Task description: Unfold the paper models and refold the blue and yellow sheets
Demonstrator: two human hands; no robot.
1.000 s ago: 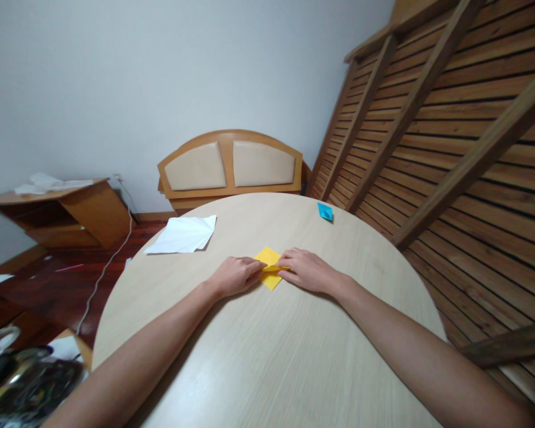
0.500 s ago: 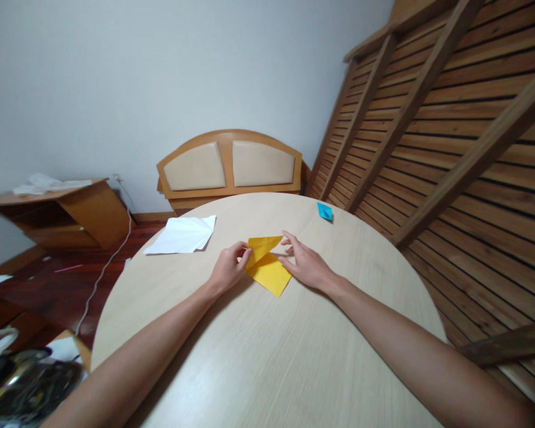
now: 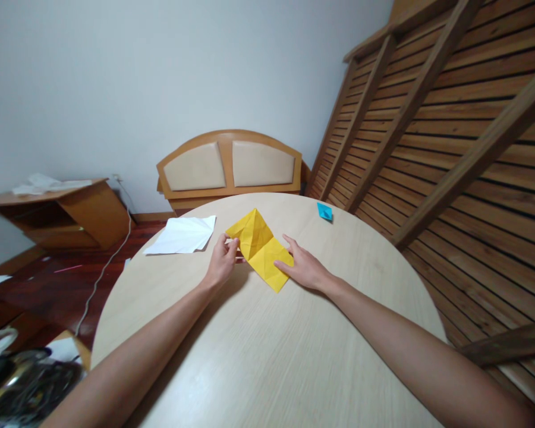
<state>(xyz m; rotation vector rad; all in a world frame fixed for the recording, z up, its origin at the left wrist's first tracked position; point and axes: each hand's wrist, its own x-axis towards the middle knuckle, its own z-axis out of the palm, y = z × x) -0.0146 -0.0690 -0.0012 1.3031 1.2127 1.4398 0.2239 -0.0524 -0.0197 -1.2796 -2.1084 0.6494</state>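
Observation:
A creased sheet of yellow paper [image 3: 262,245] lies opened out between my hands, its far half tilted up from the table and its near corner pointing towards me. My left hand [image 3: 223,258] pinches the paper's left corner between thumb and fingers. On the right edge, the thumb of my right hand [image 3: 305,266] rests on top of the sheet; its fingers lie behind and beside the edge, partly hidden. A small folded blue paper piece [image 3: 325,211] sits farther back on the right.
The round pale wooden table [image 3: 249,356] bears a stack of white paper [image 3: 181,235] at its left. Behind it stands a headboard [image 3: 229,163]. A slatted wooden frame [image 3: 450,148] leans on the right. A low cabinet [image 3: 84,214] and a white cable [image 3: 104,267] are at the left.
The yellow paper has been unfolded: its folded-over flap now stands spread out to the far left. My left hand has moved left with the corner. My right hand has hardly moved.

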